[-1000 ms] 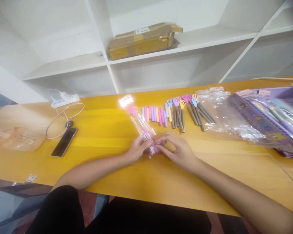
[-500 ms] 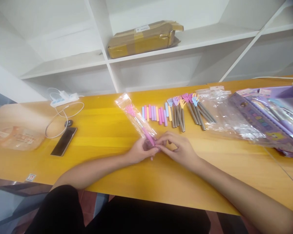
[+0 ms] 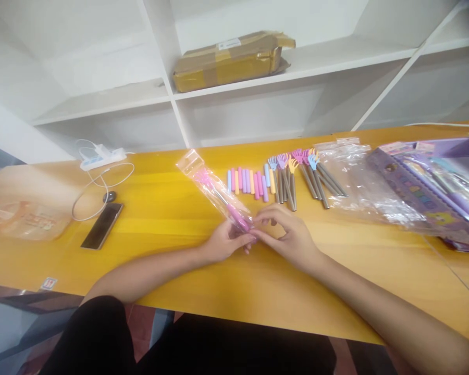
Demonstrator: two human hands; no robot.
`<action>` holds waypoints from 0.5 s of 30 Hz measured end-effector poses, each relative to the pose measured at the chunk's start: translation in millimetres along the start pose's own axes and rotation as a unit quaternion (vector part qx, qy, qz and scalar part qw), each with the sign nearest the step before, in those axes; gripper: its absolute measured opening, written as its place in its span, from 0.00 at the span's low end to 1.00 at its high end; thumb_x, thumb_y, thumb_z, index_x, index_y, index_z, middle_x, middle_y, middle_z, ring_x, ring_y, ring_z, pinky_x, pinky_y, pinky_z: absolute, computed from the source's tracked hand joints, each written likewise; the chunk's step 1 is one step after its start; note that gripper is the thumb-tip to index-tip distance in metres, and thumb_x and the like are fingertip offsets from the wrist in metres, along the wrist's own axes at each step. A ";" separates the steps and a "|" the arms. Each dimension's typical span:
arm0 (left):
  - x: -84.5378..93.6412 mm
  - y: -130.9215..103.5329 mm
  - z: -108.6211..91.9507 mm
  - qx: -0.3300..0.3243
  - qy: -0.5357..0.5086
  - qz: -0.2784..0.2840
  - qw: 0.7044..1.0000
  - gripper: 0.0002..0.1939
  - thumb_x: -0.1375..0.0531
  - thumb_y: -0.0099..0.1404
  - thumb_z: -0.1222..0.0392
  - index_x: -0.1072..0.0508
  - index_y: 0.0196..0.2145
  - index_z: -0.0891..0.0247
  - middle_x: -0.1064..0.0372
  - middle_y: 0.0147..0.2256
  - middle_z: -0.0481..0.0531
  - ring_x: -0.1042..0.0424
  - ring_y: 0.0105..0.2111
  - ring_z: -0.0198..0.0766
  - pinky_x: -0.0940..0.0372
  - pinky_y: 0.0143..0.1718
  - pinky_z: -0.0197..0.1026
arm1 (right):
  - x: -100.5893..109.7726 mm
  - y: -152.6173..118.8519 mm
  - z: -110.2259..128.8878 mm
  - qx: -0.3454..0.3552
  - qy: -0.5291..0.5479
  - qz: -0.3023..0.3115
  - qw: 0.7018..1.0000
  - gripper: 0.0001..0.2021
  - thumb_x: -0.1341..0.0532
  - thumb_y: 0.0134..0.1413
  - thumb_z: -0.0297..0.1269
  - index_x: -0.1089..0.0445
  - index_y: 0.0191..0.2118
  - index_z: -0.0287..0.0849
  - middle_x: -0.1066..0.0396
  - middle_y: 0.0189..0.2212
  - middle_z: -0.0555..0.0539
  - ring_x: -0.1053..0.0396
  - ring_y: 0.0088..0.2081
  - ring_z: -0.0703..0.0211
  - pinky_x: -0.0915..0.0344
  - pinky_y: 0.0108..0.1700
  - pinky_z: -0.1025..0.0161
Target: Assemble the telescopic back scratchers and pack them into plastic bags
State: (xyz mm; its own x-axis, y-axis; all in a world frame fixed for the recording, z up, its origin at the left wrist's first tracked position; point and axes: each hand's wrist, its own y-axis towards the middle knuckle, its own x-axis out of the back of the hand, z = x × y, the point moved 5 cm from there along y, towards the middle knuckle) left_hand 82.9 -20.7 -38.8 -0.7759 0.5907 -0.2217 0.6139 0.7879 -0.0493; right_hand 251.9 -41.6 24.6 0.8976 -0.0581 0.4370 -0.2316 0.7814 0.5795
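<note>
A clear plastic bag (image 3: 214, 190) with a pink claw-headed stick inside slants up and leftward from my hands. My left hand (image 3: 224, 241) is closed around its lower end, thumb on top. My right hand (image 3: 287, 234) pinches the same end from the right, its fingertips touching the bag. Behind them lie several short coloured tubes (image 3: 246, 182) in a row. Beside the tubes are several metal sticks (image 3: 287, 185) with coloured claw heads, and a second group (image 3: 318, 179) to their right.
Flat clear bags (image 3: 375, 187) lie right of the sticks, against a purple box (image 3: 414, 192) of packed items. On the left are a phone (image 3: 102, 226), a cable, a power strip (image 3: 103, 159) and an orange-printed bag (image 3: 35, 221). A taped carton (image 3: 230, 61) rests on the shelf.
The top of the held bag has swung slightly to the left. Both hands remain at its lower end, with small finger shifts.
</note>
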 end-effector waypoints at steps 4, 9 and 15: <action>0.7 -1.5 -0.5 -0.022 0.014 0.005 1.000 0.26 0.30 0.68 0.43 0.32 0.49 0.65 0.27 0.36 0.52 0.27 0.31 0.34 0.29 0.36 0.41 | -4.3 -1.7 -13.5 -0.106 0.058 0.022 0.992 0.18 0.30 0.63 0.51 0.28 0.49 0.44 0.26 0.39 0.45 0.28 0.35 0.59 0.31 0.36 0.62; -1.4 -3.7 -3.1 -0.044 0.030 0.027 0.998 0.22 0.33 0.72 0.47 0.31 0.53 0.65 0.30 0.37 0.52 0.29 0.34 0.34 0.31 0.37 0.39 | -19.5 -8.3 -19.3 -0.211 0.150 0.134 0.956 0.23 0.35 0.65 0.59 0.34 0.34 0.43 0.27 0.27 0.50 0.33 0.28 0.63 0.39 0.30 0.65; -3.9 -4.0 -6.8 -0.052 0.027 0.053 0.997 0.26 0.33 0.72 0.48 0.34 0.59 0.62 0.31 0.41 0.53 0.29 0.35 0.35 0.30 0.39 0.41 | -20.4 -7.4 -13.5 -0.205 0.162 0.180 0.948 0.24 0.40 0.70 0.57 0.34 0.31 0.41 0.25 0.29 0.49 0.32 0.30 0.63 0.38 0.34 0.65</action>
State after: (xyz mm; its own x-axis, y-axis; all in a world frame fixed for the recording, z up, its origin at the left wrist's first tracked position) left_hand 82.5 -25.0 -31.2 -0.7156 0.6783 -0.1669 0.6771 0.7323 0.0730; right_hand 240.3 -37.8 2.1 0.8718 0.4003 0.2823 -0.4392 0.8940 0.0888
